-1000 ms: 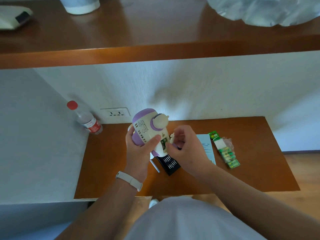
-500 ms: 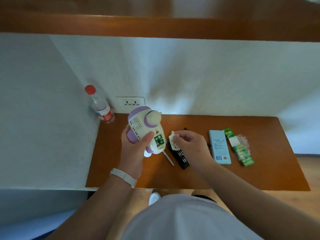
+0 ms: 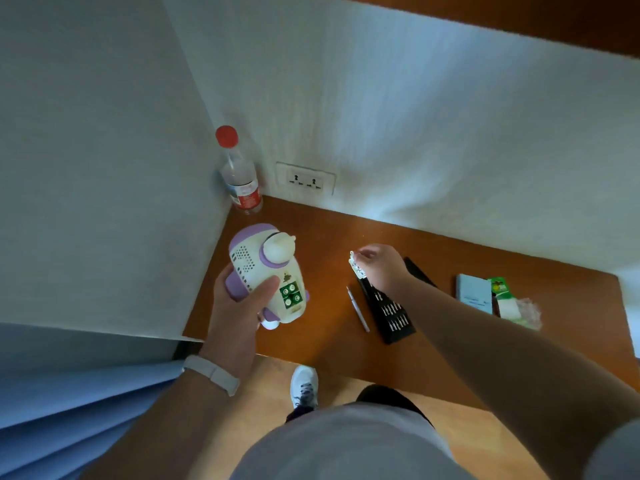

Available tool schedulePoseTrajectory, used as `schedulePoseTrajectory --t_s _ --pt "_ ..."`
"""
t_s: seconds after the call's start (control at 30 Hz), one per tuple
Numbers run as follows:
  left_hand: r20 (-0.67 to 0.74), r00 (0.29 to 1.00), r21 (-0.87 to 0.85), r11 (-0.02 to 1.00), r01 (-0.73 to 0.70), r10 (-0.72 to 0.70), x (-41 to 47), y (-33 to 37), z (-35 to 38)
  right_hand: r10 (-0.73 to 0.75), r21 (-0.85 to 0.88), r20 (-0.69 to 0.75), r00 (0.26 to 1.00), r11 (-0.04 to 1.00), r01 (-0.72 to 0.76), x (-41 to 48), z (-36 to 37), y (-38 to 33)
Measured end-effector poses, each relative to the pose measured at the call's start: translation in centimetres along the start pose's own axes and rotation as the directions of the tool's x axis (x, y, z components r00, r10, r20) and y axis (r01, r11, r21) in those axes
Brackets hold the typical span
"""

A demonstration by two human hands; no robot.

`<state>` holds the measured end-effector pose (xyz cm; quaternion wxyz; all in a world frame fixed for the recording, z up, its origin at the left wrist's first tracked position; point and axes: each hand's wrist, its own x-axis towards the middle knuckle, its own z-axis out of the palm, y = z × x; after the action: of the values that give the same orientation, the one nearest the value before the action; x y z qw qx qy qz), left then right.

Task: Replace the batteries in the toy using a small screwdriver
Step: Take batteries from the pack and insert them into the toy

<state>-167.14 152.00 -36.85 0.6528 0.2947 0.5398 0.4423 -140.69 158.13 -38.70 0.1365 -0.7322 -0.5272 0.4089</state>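
Note:
My left hand (image 3: 239,303) grips a white and purple toy (image 3: 266,271) above the left part of the wooden desk (image 3: 329,334). The toy's battery bay faces me uncovered, with green batteries (image 3: 290,295) inside. My right hand (image 3: 379,268) pinches the small white battery cover (image 3: 356,266) and holds it low over the desk, just above the black screwdriver bit case (image 3: 391,306). A thin silver screwdriver (image 3: 357,308) lies on the desk left of the case. A pack of new green batteries (image 3: 509,303) lies at the right.
A clear bottle with a red cap (image 3: 239,174) stands in the back left corner beside a wall socket (image 3: 306,178). A pale blue box (image 3: 474,294) lies next to the battery pack. White walls close the desk at left and back. My shoe (image 3: 304,386) shows below the desk edge.
My right hand has carried the battery cover away from the toy, to the right and down toward the desk. The camera has tilted downward; the upper shelf left the view.

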Motion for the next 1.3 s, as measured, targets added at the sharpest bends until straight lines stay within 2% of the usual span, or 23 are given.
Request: schedulePoseTrajectory --t_s 0.13,0.27,0.43,0.57,0.77,0.87,0.9,0.93,0.97,1.03,1.13,1.3 --pt "-0.051 0.998 -0.003 0.999 0.037 -0.037 0.0 -0.8 -0.9 -0.041 -0.118 0.033 0.999 0.992 0.045 2.4 1.7 0.2" --pt "-0.017 0.998 0.006 0.999 0.054 -0.054 0.2 -1.0 -1.2 -0.065 -0.223 0.068 0.996 0.972 0.079 3.4 3.0 -0.3" --pt "0.015 0.999 0.011 0.999 0.046 -0.046 0.2 -1.0 -1.1 -0.047 -0.229 0.065 0.997 0.971 0.061 3.6 3.8 -0.3" --pt "0.003 0.999 0.017 0.999 0.04 -0.04 -0.1 -0.5 -0.5 -0.035 -0.175 0.041 0.999 0.984 0.042 2.8 3.5 -0.3" --pt "0.009 1.0 0.025 1.0 0.009 -0.009 -1.1 0.8 1.6 -0.001 0.087 -0.02 1.0 0.996 0.002 -2.2 0.7 -1.8" --pt "0.062 0.998 0.018 1.0 0.007 -0.008 -1.4 1.9 3.3 0.021 0.2 -0.034 0.999 0.98 -0.014 -5.8 -1.0 -2.3" --pt "0.078 0.997 0.026 1.0 0.007 -0.009 -1.5 2.3 4.1 0.086 0.339 -0.034 0.996 0.938 -0.07 -6.9 -1.5 -2.4" --pt "0.1 0.995 0.033 0.999 -0.004 0.0 -1.5 2.7 4.8 0.172 0.51 -0.01 0.985 0.848 -0.143 -8.0 -2.0 -2.5" --pt "0.127 0.992 0.036 0.999 -0.015 0.01 -1.6 3.0 5.7 0.243 0.659 0.043 0.969 0.722 -0.211 -9.0 -2.5 -2.6" --pt "0.192 0.981 0.058 0.997 -0.042 0.031 -1.9 3.7 7.7 0.28 0.832 0.134 0.951 0.49 -0.261 -11.0 -3.4 -2.4" --pt "0.278 0.959 0.114 0.99 -0.087 0.053 -2.3 4.5 10.8 0.234 0.927 0.223 0.946 0.248 -0.28 -13.5 -4.8 -1.6" --pt "0.42 0.903 0.253 0.943 -0.216 0.094 -3.5 5.5 16.2 0.086 0.942 0.306 0.948 0.12 -0.314 -16.1 -7.9 -0.2"
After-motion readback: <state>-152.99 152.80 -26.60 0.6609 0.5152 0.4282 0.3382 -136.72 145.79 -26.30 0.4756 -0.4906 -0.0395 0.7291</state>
